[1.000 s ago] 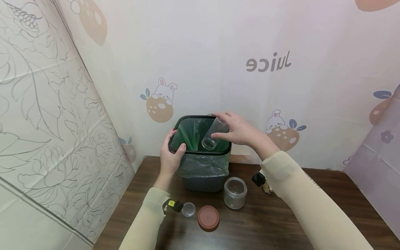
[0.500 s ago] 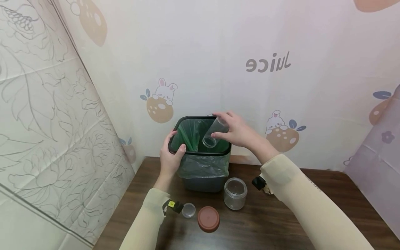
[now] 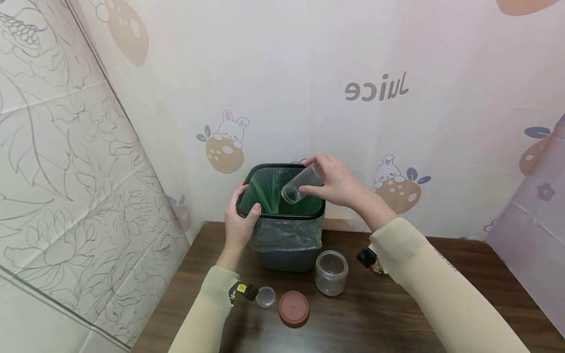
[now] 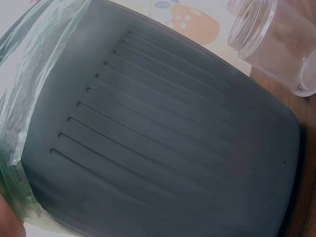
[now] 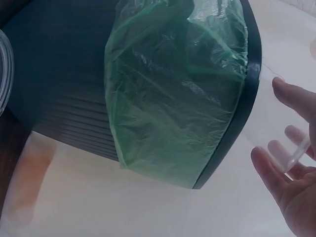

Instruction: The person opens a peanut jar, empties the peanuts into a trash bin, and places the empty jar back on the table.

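Observation:
A dark grey trash bin [image 3: 287,260] with a black rim and a green plastic liner [image 3: 289,233] folded over its edge stands on the table. My left hand [image 3: 240,223] grips the rim at its left side, thumb outside at the front corner. Over the opening's right half, my right hand [image 3: 334,184] holds a clear cylindrical jar [image 3: 296,185] by its base end. The jar tilts, its mouth low and toward the left. The right wrist view shows those fingers curled around the clear wall [image 5: 296,155], beyond the rim. Only a bit of the left hand [image 4: 9,219] shows in its wrist view.
A wide clear jar [image 3: 331,274] stands without a lid at the bin's front right. In front lie a reddish-brown round lid [image 3: 294,308] and a small clear round cap [image 3: 266,297]. Behind the bin hangs a printed curtain [image 3: 273,98]. The wooden table [image 3: 375,314] extends right.
The right hand has lifted slightly and turned the jar flatter, its mouth moving up and left. The left hand keeps its grip on the bin's rim.

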Action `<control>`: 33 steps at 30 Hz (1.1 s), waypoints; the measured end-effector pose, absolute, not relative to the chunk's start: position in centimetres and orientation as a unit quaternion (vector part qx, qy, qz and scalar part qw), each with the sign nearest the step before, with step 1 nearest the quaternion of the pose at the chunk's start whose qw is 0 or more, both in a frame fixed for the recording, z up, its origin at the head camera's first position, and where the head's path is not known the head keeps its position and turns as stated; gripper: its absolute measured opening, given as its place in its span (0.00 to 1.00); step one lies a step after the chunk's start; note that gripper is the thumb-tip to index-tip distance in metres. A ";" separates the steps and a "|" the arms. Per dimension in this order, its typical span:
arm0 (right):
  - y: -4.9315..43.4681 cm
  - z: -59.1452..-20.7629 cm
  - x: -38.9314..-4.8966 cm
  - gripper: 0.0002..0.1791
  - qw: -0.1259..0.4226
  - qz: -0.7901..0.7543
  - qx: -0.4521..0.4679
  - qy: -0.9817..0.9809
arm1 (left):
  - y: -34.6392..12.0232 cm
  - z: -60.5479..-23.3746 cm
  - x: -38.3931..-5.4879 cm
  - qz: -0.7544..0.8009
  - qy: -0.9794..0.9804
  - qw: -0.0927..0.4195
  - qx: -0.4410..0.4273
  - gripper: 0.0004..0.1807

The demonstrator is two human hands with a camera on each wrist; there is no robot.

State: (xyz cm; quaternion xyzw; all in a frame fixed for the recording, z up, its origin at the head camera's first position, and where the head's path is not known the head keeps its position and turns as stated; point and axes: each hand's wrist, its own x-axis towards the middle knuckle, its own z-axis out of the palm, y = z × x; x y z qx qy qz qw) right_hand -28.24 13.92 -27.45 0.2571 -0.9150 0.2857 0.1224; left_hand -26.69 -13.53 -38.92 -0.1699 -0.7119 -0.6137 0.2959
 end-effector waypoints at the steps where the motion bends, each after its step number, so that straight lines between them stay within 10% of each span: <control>1: 13.9 -27.4 -28.2 0.36 0.126 0.286 0.259 -0.914 | -13.5 -38.9 -26.7 -0.614 -0.712 0.296 -0.170 0.36; 33: 17.1 -28.1 -24.3 0.36 0.211 0.412 0.187 -0.866 | -13.3 -38.8 -26.7 -0.618 -0.706 0.301 -0.171 0.37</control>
